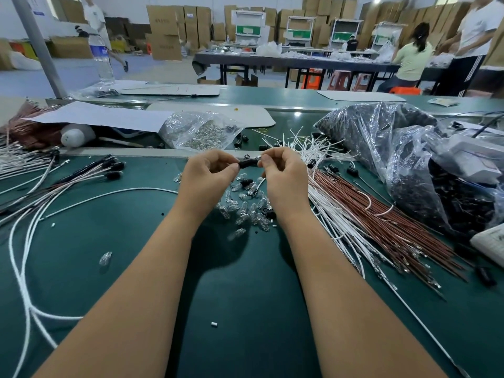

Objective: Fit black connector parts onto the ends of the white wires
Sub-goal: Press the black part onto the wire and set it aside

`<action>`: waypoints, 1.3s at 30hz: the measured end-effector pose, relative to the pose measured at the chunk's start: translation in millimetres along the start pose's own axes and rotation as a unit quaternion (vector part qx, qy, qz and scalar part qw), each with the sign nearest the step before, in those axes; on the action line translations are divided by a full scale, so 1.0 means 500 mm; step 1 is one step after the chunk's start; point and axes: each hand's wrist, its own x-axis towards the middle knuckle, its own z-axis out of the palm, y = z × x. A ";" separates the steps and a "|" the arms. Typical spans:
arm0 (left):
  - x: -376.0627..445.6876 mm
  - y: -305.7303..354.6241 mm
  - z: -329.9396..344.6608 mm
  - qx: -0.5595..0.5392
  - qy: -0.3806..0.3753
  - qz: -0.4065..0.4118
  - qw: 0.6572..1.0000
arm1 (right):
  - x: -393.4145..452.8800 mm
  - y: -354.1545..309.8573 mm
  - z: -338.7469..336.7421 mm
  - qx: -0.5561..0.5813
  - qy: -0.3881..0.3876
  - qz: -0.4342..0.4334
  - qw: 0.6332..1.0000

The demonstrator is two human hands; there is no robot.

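— While looking down past both forearms: nearest, a bare stretch of green mat (245, 309) with one tiny white sleeve piece (214, 324) lying on it. What about nearer the black connector part?

— Just this side of the connector, a scatter of clear glass bulbs (246, 207) on the mat, under and between the wrists. One stray bulb (105, 258) well off to the left of that.

— And the connector itself?

— Black connector part (247, 162), held above the mat, pinched from both ends. Left hand (207, 173) with fingers curled, thumb and forefinger gripping its left end. Right hand (283, 173) likewise curled, fingertips pinching the right end. Whether a wire is already seated inside: cannot tell, hidden by the fingers.

— Wires?

— Right of the connector, a fanned bundle of white wires (324, 203) lying touching a bundle of brown wires (381, 214), ends pointing up toward the connector. Left of it, finished-looking leads with black caps (114, 167) and long loops of white cable (21, 268).

— Beyond the connector?

— Just behind, a clear bag of bulbs (199, 129). Farther right, a big plastic bag of black parts (381, 137). Behind left, a sheet of white paper (101, 115). Farther still, a water bottle (102, 58). At the back, stacked cardboard boxes (177, 28) and people at another table (300, 62).
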 end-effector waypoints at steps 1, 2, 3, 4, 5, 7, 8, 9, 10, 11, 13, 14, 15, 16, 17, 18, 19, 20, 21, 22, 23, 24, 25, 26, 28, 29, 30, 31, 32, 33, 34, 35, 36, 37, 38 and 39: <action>0.000 0.000 0.000 -0.006 -0.001 -0.002 1.000 | 0.000 0.000 -0.001 0.001 -0.003 -0.001 1.000; 0.000 0.000 0.000 -0.010 -0.003 -0.002 1.000 | 0.000 0.000 0.000 0.002 -0.005 -0.002 1.000; 0.000 0.000 0.000 -0.012 -0.005 -0.001 1.000 | -0.001 0.000 0.000 0.002 -0.008 -0.003 1.000; 0.000 0.000 -0.001 -0.011 -0.006 0.002 1.000 | -0.001 0.000 0.001 0.001 -0.011 -0.004 1.000; 0.000 0.000 -0.002 -0.009 -0.007 0.005 1.000 | -0.001 0.000 0.001 -0.002 -0.013 -0.004 1.000; 0.000 0.001 -0.002 -0.007 -0.011 0.010 1.000 | -0.002 0.000 0.002 -0.008 -0.017 -0.008 1.000; 0.000 0.002 -0.002 -0.007 -0.012 0.010 1.000 | -0.002 -0.001 0.002 -0.008 -0.018 -0.012 1.000; -0.001 0.004 -0.001 -0.008 -0.013 0.011 1.000 | -0.002 -0.001 0.001 -0.007 -0.020 -0.014 1.000; -0.002 0.005 -0.001 -0.010 -0.014 0.010 1.000 | -0.003 -0.001 0.001 -0.005 -0.022 -0.017 1.000; -0.003 0.006 0.000 -0.014 -0.016 0.009 1.000 | -0.004 -0.002 0.001 -0.004 -0.024 -0.018 1.000; -0.005 0.006 0.001 -0.016 -0.014 0.006 1.000 | -0.004 -0.003 0.000 -0.001 -0.028 -0.014 1.000; -0.005 0.005 0.004 -0.014 -0.010 0.005 1.000 | -0.004 -0.003 0.000 0.008 -0.031 -0.006 0.999; -0.005 0.005 0.007 -0.010 -0.004 0.004 1.000 | -0.004 -0.004 0.000 0.028 -0.034 0.005 0.999; -0.005 0.004 0.010 -0.006 0.002 0.003 1.000 | -0.004 -0.005 0.000 0.054 -0.038 0.019 0.998; -0.005 0.005 0.013 -0.004 0.008 0.001 1.000 | -0.004 -0.006 0.000 0.075 -0.042 0.029 0.996; -0.005 0.005 0.016 -0.003 0.011 -0.001 1.000 | -0.004 -0.006 0.001 0.089 -0.048 0.033 0.994; -0.006 0.007 0.017 -0.002 0.008 -0.002 1.000 | -0.004 -0.005 0.002 0.093 -0.056 0.032 0.994; -0.006 0.009 0.019 0.000 0.001 -0.002 1.000 | -0.004 -0.004 0.003 0.087 -0.063 0.027 0.994; -0.006 0.011 0.020 0.000 -0.010 -0.003 1.000 | -0.003 -0.002 0.003 0.075 -0.066 0.022 0.995; -0.005 0.014 0.020 -0.004 -0.022 -0.009 1.000 | -0.002 -0.001 0.001 0.064 -0.064 0.018 0.996; -0.005 0.017 0.020 -0.013 -0.035 -0.019 0.999 | 0.000 0.000 -0.003 0.061 -0.060 0.018 0.996; -0.004 0.020 0.019 -0.027 -0.048 -0.029 0.998 | 0.001 0.000 -0.007 0.064 -0.055 0.020 0.996; -0.004 0.024 0.018 -0.041 -0.058 -0.035 0.997 | 0.001 -0.001 -0.011 0.071 -0.052 0.022 0.996; -0.004 0.027 0.018 -0.050 -0.066 -0.038 0.996 | 0.001 -0.004 -0.014 0.074 -0.053 0.023 0.996; -0.006 0.029 0.018 -0.055 -0.069 -0.035 0.996 | 0.001 -0.009 -0.019 0.052 -0.060 0.013 0.997; -0.008 0.028 0.018 -0.049 -0.064 -0.030 0.996 | 0.001 -0.012 -0.020 0.011 -0.063 -0.003 0.998; -0.009 0.025 0.020 -0.041 -0.054 -0.026 0.997 | 0.003 -0.014 -0.023 -0.057 -0.064 -0.029 0.996; -0.011 0.020 0.020 -0.033 -0.041 -0.025 0.998 | 0.006 -0.016 -0.029 -0.137 -0.062 -0.058 0.987; -0.012 0.015 0.020 -0.027 -0.028 -0.026 0.999 | 0.011 -0.015 -0.038 -0.209 -0.049 -0.082 0.973; -0.012 0.010 0.019 -0.020 -0.018 -0.025 0.999 | 0.017 -0.014 -0.050 -0.263 -0.029 -0.090 0.960; -0.013 0.006 0.019 -0.009 -0.010 -0.022 1.000 | 0.022 -0.012 -0.064 -0.303 -0.003 -0.083 0.949; -0.013 0.002 0.019 0.006 -0.004 -0.016 1.000 | 0.028 -0.009 -0.081 -0.341 0.030 -0.066 0.937; -0.012 -0.002 0.019 0.023 0.000 -0.009 1.000 | 0.034 -0.004 -0.099 -0.382 0.066 -0.044 0.921; -0.012 -0.006 0.020 0.040 0.004 0.001 0.999 | 0.037 0.001 -0.116 -0.420 0.096 -0.018 0.902; -0.011 -0.009 0.020 0.059 0.007 0.011 0.998 | 0.039 0.006 -0.131 -0.454 0.115 0.015 0.884; -0.011 -0.012 0.021 0.078 0.010 0.019 0.997 | 0.037 0.009 -0.144 -0.479 0.125 0.054 0.867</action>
